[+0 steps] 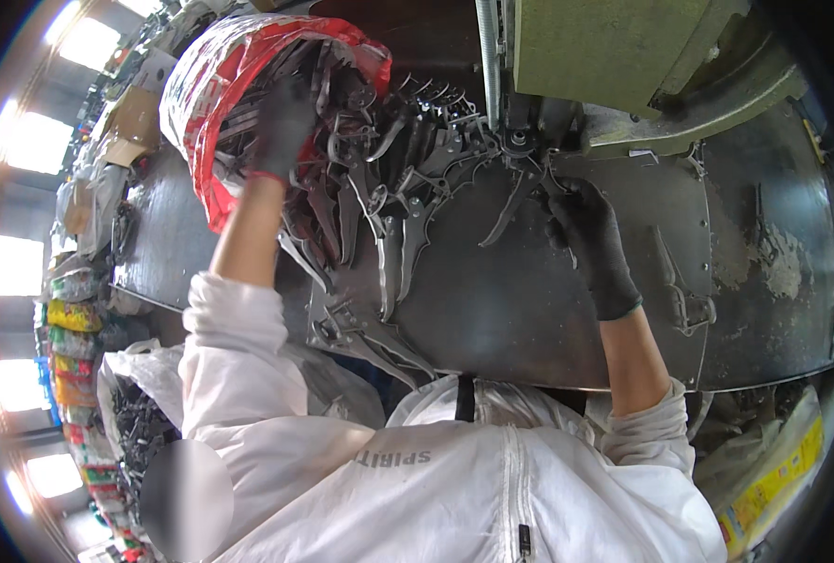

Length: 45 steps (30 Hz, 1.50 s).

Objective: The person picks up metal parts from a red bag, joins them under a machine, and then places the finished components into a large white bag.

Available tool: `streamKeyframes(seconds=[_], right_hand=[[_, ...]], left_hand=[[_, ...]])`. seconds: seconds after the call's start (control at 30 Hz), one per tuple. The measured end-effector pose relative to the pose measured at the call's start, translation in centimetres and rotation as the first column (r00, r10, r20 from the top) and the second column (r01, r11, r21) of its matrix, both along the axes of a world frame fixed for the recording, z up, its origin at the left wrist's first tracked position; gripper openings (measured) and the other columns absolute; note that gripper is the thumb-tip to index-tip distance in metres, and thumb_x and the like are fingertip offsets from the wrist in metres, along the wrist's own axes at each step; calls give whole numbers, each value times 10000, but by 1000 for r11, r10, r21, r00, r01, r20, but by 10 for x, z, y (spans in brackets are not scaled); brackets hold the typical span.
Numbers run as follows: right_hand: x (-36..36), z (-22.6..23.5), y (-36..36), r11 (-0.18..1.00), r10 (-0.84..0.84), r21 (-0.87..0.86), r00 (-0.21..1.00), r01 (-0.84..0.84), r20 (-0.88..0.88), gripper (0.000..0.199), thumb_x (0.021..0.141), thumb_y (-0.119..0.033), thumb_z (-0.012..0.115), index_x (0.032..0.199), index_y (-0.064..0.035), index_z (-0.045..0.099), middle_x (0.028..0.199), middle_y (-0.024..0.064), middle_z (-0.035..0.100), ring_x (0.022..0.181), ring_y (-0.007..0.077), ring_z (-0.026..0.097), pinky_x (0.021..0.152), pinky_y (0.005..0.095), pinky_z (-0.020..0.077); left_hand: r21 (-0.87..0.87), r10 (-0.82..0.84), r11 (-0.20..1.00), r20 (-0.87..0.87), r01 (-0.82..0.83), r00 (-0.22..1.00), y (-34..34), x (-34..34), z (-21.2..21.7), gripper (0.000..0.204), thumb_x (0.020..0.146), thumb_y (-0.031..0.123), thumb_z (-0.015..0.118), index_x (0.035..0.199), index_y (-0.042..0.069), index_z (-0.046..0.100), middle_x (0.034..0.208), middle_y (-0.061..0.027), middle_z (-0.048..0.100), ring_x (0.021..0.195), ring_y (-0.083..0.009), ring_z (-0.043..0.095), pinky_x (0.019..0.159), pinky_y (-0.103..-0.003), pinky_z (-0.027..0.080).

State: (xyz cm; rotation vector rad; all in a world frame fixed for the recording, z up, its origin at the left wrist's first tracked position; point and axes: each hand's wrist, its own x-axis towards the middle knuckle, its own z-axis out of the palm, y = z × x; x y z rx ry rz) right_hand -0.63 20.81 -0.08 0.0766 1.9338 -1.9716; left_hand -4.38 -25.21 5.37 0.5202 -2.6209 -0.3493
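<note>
Closest to us, a loose metal tool (365, 338) lies at the near edge of the worktop (501, 319). Further in, here's our right hand (588, 230), gloved, its fingers apparently clamped on a plier-like tool (512, 208) just below the green machine (614, 56). That tool points head-away, up to the machine's underside; its long axis runs away from us, one handle slanting back toward our left. We judge this as the step of working one piece at the machine, and the next move seems to call for a steady grip keeping the head in line. Over to the left, a heap of similar tools (412, 244) spills from a red-and-white bag (201, 80), and our left hand (288, 127) is in its mouth, blurred: we can't tell whether those fingers hold anything.
</note>
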Motion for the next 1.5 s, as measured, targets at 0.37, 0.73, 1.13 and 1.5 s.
streamKeyframes(seconds=[0.37,0.73,1.13,1.5], right_hand=[[14,19,3,993,97,-72,995,-97,-4,291,1041,-141,641,1283,18,617,962,78,706,655,76,572,578,241,469],[23,-12,12,969,77,-240,996,-63,50,235,1058,-105,610,1238,43,585,909,65,637,660,114,570,573,258,483],[69,20,136,901,-374,-216,926,376,50,345,1041,-44,550,1385,-28,569,1120,111,688,833,179,713,705,309,619],[98,-43,171,837,-523,-226,850,498,-67,244,1087,-91,563,1311,-32,639,1030,57,679,967,132,681,783,294,595]], left_hand=[[-58,-26,997,424,56,906,-164,24,-64,749,1077,626,324,1600,100,426,1644,-232,397,1536,-410,353,1261,-454,286],[-426,-33,671,801,607,598,-177,40,-69,545,1032,396,485,1318,-34,661,1397,-334,602,1280,-506,597,1103,-523,464],[-297,-195,860,560,415,805,-336,31,-137,282,965,159,502,1033,24,740,1019,-230,734,948,-351,700,843,-467,534],[-366,3,894,585,260,811,-274,22,-86,238,949,197,570,1002,18,716,972,-245,724,862,-376,709,736,-471,526]])
